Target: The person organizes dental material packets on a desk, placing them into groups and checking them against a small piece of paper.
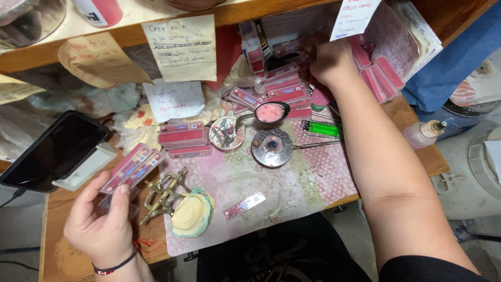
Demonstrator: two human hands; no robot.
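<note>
A cluttered wooden tabletop [62, 209] sits under a low shelf [130, 34] hung with handwritten paper notes [182, 47], and a pale patterned cloth [292, 183] covers its middle.

Nearest, at about 8 o'clock, the left hand [102, 224] wears a dark string bracelet [112, 267] and grasps two flat pink cases [130, 167] between thumb and fingers, fanned up toward 1 o'clock. Just beside it, toward 3 o'clock, a brass clamp frame [163, 196] lies touching a cream and yellow plaster cast [192, 211]. One more flat pink strip [243, 204] lies alone on the cloth at 6 o'clock.

At 9 o'clock a dark phone [52, 151] leans on a white stand [86, 167]. Toward the centre, a short stack of pink boxes [182, 137] lies beside a round dish of small tools [227, 133], with a round metal burner [271, 147] and a green lighter [322, 128] to its 3 o'clock side. A spoon [270, 112] with pink material in its bowl lies just beyond.

Farthest, at 1 o'clock, the right hand [329, 61] reaches over a heap of pink cases [282, 89] below the shelf; its fingers are curled into the pile, but whether they grip one cannot be told. A small stoppered bottle [422, 133] stands at 3 o'clock near the tabletop's edge.
</note>
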